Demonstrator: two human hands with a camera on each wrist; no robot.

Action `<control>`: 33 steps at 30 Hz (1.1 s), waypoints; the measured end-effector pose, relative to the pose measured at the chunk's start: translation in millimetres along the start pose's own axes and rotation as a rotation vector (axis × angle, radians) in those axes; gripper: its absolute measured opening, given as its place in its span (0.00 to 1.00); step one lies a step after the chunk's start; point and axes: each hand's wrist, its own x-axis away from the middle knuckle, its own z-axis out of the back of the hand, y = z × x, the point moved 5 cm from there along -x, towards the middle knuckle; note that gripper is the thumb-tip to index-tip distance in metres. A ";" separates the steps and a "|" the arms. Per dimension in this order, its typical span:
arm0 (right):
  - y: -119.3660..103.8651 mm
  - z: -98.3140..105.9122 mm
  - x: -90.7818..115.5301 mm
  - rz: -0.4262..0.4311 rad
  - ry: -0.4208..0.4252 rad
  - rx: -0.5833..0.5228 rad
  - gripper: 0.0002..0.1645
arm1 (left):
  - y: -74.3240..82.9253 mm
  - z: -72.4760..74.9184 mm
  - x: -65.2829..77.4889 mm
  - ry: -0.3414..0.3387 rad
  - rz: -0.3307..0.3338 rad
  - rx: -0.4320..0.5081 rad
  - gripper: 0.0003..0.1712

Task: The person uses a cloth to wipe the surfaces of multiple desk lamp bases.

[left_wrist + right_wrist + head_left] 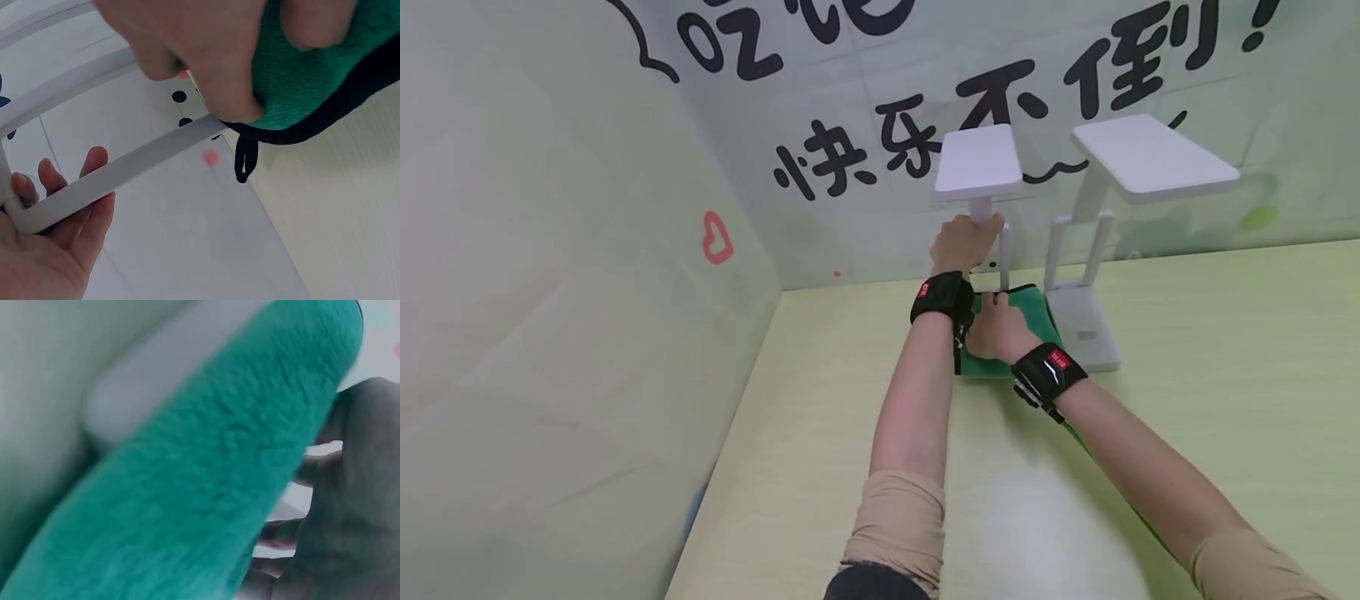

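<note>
"Tan sleeves (895,517) closest to me on the head feed, bare forearms reaching toward the green cloth (1033,310). Grips?"

"Left hand (964,243), above the cloth's far edge: clenched round the upright of the held stand (979,162), right under its flat white top. Right hand (996,329), on the cloth: fingers bent against it, grasping. How tight, I can't tell."

"Cloth where?"

"On the table (820,433), at the held stand's foot. Whether the foot sits beneath it, I can't tell. Second stand (1153,158) just right of the cloth."

"Room, quick."

"Pale table around the cloth. Back wall (850,242) beyond it, big black lettering (996,78). Side wall (572,333) well left of it, red heart (718,257) drawn on. Dark strap (942,293) on each wrist, near the cloth."

"Wrist feeds add anything?"

"Left wrist gives me fingers wrapped behind the pale bar (125,165), plus a small black loop (239,159) hanging off the cloth's border. Right wrist: plush pile, folded thick, fingertips hidden behind the cloth's edge; blurred pale shape (162,369) on its other side, can't name it. Only the head feed gets me both flat tops."
</note>
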 end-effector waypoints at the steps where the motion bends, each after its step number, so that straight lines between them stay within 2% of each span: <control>1: -0.1 -1.2 4.1 0.010 0.020 0.006 0.27 | 1.6 -1.2 0.1 0.001 -0.002 0.002 0.28; 4: -7.1 -6.5 24.6 0.076 0.063 0.121 0.24 | 4.0 -3.2 0.8 0.001 0.002 0.006 0.27; 5: -9.0 -9.0 30.7 0.083 0.077 0.123 0.25 | 3.2 -3.2 0.9 0.006 0.006 0.006 0.27; 9: -3.9 -16.7 43.3 0.004 0.096 0.008 0.30 | 3.7 -5.4 0.1 0.000 -0.001 0.002 0.27; 13: 11.9 -14.5 33.1 -0.076 0.137 -0.162 0.30 | 4.6 -6.4 -0.3 -0.007 -0.009 -0.008 0.26; 16: 20.7 -7.3 19.4 -0.072 0.143 -0.213 0.30 | 4.2 -3.9 1.0 -0.001 0.002 -0.012 0.27; 20: 22.8 -1.2 12.1 -0.037 0.100 -0.163 0.31 | 3.4 0.0 3.1 0.005 0.012 -0.018 0.28; 24: 15.8 -3.1 22.1 -0.019 0.008 -0.044 0.33 | 3.0 1.4 4.0 0.009 0.016 -0.014 0.27; 27: 10.8 -4.5 28.6 -0.018 -0.048 -0.002 0.34 | 3.3 1.2 4.1 0.006 0.016 -0.008 0.27; 29: 10.2 -3.2 27.7 -0.019 -0.040 -0.025 0.36 | 3.8 0.8 4.1 0.003 0.012 -0.004 0.27; 33: 16.9 0.4 15.4 -0.019 0.052 -0.107 0.36 | 4.0 0.0 3.9 0.006 0.013 -0.003 0.27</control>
